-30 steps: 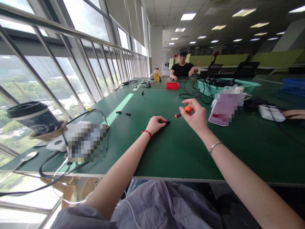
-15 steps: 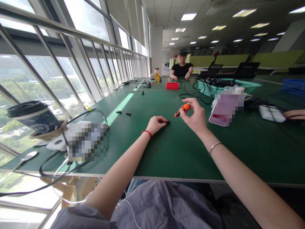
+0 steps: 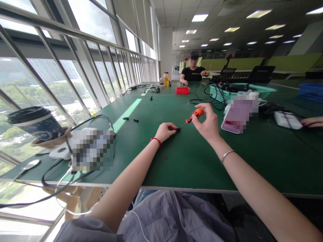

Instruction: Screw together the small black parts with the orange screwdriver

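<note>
Orange screwdriver [image 3: 196, 113] — in right fingers [image 3: 198, 123] | pink phone [image 3: 233, 117] near, partly blocking teal basket [image 3: 267, 89]

Your left hand [image 3: 164, 132] hides part of the small black piece [image 3: 178, 129], and whether the screwdriver [image 3: 193, 117] tip touches it is too small to tell. Your right hand [image 3: 209, 123] covers some of the handle. Pixelation obscures much of the purple object [image 3: 230, 117] and the thing near your cup [image 3: 37, 126]. The right edge crops the blue basket [image 3: 311, 92] and another person's hand [image 3: 313, 121].
</note>
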Available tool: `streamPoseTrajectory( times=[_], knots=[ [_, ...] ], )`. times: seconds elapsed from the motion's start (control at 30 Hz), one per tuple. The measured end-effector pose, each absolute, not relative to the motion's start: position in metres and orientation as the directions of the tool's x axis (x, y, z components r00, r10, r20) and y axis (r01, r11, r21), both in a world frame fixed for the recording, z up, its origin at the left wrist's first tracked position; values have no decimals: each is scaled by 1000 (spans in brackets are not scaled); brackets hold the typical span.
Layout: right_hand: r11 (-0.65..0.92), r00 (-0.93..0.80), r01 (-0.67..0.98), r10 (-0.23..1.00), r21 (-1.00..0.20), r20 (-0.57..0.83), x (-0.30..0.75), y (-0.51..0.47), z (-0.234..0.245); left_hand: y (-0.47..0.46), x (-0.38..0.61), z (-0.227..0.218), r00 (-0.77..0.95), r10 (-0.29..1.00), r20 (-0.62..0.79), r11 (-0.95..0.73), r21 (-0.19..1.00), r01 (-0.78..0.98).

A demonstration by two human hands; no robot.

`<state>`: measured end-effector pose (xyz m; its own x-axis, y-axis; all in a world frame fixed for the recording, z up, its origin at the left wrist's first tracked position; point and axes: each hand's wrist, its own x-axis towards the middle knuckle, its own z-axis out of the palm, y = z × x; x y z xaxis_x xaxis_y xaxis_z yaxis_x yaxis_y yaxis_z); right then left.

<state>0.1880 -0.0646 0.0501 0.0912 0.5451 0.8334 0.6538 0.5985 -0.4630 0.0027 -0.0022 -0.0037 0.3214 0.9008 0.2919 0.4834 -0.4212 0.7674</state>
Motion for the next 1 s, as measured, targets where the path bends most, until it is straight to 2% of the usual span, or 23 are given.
streamPoseTrajectory(
  times=[0.2, 0.3, 0.5, 0.73, 1.0],
  knots=[
    [501, 124, 711, 601, -493, 790, 188, -65, 50, -2, 3, -4, 324, 900, 292, -421, 774, 472],
    [486, 135, 732, 584, -478, 801, 190, -66, 51, -1, 3, -4, 317, 905, 283, -408, 786, 465],
    [559, 131, 696, 519, -451, 845, 186, -70, 53, -1, 3, -5, 310, 912, 271, -391, 802, 452],
    [577, 48, 701, 549, -420, 834, 182, -70, 51, -2, 4, -3, 299, 917, 263, -376, 820, 433],
    [577, 31, 691, 578, -435, 816, 181, -70, 50, 1, 3, -7, 309, 911, 272, -389, 815, 428]
  ],
)
